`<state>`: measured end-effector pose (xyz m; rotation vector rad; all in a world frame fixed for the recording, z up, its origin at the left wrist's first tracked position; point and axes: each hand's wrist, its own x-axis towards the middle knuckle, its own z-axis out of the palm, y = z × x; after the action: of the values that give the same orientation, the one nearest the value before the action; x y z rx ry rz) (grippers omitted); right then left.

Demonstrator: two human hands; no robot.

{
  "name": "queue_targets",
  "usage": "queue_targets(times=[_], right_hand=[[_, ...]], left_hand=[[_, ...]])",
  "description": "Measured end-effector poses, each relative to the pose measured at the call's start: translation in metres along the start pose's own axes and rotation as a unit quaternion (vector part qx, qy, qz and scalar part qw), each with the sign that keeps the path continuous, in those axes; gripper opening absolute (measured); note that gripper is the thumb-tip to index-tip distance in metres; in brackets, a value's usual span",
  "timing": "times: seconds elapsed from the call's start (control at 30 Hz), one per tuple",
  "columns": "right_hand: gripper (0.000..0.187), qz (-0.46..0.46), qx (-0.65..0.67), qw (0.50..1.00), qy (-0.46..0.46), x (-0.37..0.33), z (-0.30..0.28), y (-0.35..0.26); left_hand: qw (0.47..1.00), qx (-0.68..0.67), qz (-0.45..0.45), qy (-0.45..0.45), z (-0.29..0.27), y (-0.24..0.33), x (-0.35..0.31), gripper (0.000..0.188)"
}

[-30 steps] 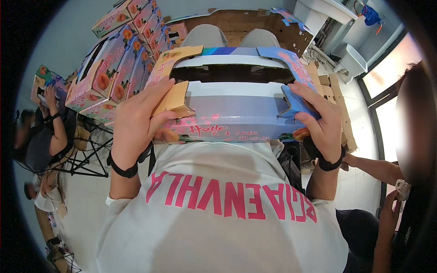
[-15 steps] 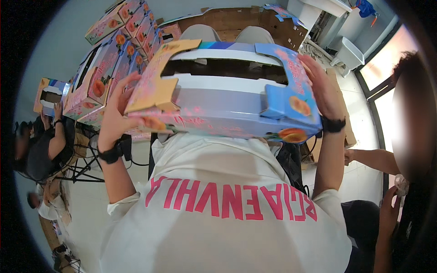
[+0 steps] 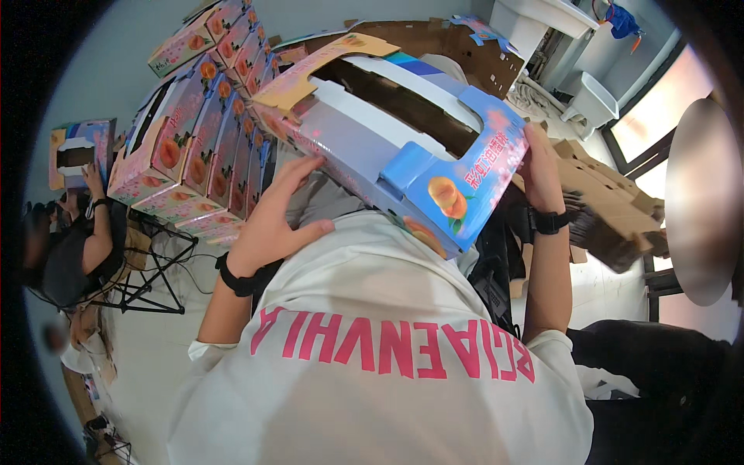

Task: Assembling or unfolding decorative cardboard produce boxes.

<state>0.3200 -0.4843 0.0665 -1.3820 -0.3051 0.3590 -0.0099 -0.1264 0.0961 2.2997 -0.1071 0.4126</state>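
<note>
A printed cardboard fruit carton (image 3: 353,143) with peach pictures lies tilted over my lap, its right end lower and nearer me. A long dark slot opens in its top, edged by white flaps, with a yellow flap at the left end and a blue one at the right. My right hand (image 3: 542,174) grips the carton's right end, fingers partly hidden against its side. Beside the carton's near left edge is my left hand (image 3: 271,221), open, thumb and fingers apart; its fingertips are at the edge, and whether they touch is hard to tell.
Stacked peach cartons (image 3: 186,147) stand at the left. Beyond them a seated person (image 3: 85,240) handles another carton (image 3: 77,155). A large brown cardboard bin (image 3: 418,39) lies ahead. Flattened brown cardboard (image 3: 604,194) is at the right, near another person's dark-clothed leg (image 3: 651,360).
The carton has turned, its left end swinging away and its right end toward me. My left hand has come off its left end. Brown cardboard has come into view at the right.
</note>
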Motion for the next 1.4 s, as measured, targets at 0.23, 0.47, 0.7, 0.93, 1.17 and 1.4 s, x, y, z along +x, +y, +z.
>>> queue_targets(times=[0.23,0.47,0.7,0.93,1.17,1.4], right_hand=[[0.046,-0.009,-0.005,1.0,-0.005,-0.054,0.026,-0.035],[0.058,-0.101,-0.11,0.96,-0.238,-0.13,0.051,-0.063],[0.043,-0.112,-0.156,0.934,-0.3,-0.092,0.057,-0.044],[0.067,-0.124,-0.092,0.946,-0.283,-0.07,0.084,-0.014],[0.085,-0.119,-0.082,0.917,-0.372,-0.091,0.093,-0.029],[0.067,-0.156,-0.111,0.866,-0.463,-0.119,0.073,-0.057]], left_hand=[[0.987,-0.149,0.039,-0.041,0.011,0.003,0.013,0.132],[0.948,-0.296,-0.12,-0.004,-0.054,-0.079,-0.034,0.138],[0.937,-0.308,-0.168,0.001,-0.1,-0.126,-0.065,0.131],[0.941,-0.242,-0.23,-0.056,-0.092,-0.082,-0.062,0.14],[0.94,-0.305,-0.108,0.11,-0.069,-0.163,-0.049,0.12],[0.782,-0.564,-0.119,0.235,-0.081,-0.211,-0.028,0.079]])
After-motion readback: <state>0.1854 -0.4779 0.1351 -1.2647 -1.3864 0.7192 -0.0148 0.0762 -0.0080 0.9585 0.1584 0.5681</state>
